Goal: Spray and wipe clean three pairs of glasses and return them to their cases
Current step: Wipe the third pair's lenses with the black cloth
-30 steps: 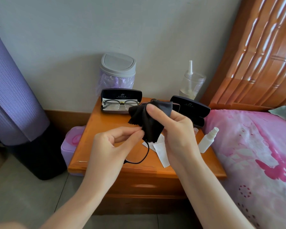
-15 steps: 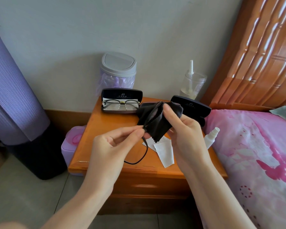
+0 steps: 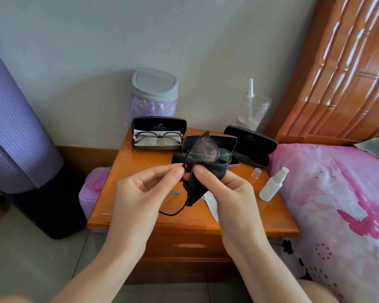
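Glasses (image 3: 204, 149) held above the tabletop (image 3: 138, 162)
The left hand (image 3: 140, 193) pinches their frame; the right hand's (image 3: 228, 193) fingers (image 3: 202, 171) grip the black cloth (image 3: 195, 186) against it.

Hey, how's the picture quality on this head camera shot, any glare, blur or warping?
Head view: wide-angle warp bows the headboard and purple mat at the edges; glare streaks the glossy headboard and nightstand; the glasses pinched by the left hand and the cloth in the right hand look sharp.

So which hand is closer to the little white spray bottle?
The right hand: it grips the black cloth just beside the spray bottle. The left hand is farther off, beyond the right, pinching the glasses.
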`<act>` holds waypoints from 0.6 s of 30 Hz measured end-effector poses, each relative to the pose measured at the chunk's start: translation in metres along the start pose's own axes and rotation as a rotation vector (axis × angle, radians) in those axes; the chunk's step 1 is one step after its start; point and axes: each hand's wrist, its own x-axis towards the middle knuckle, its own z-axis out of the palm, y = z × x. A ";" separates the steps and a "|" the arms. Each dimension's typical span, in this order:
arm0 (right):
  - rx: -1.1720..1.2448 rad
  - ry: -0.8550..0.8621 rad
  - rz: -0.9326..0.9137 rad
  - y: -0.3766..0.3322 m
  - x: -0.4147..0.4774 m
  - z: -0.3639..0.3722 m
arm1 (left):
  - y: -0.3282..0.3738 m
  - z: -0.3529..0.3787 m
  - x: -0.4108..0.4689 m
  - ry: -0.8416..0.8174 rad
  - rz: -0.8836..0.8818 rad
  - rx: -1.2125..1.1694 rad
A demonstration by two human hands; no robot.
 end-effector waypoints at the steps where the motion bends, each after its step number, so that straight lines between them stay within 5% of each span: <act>1: -0.005 0.006 0.000 0.001 0.000 0.000 | 0.000 0.000 0.000 -0.005 0.001 0.016; 13: 0.148 0.111 0.021 -0.013 0.026 0.007 | -0.003 0.002 -0.002 -0.066 0.032 0.123; 18: 0.145 0.026 0.003 -0.012 0.023 0.014 | -0.005 0.000 -0.002 -0.063 0.024 0.084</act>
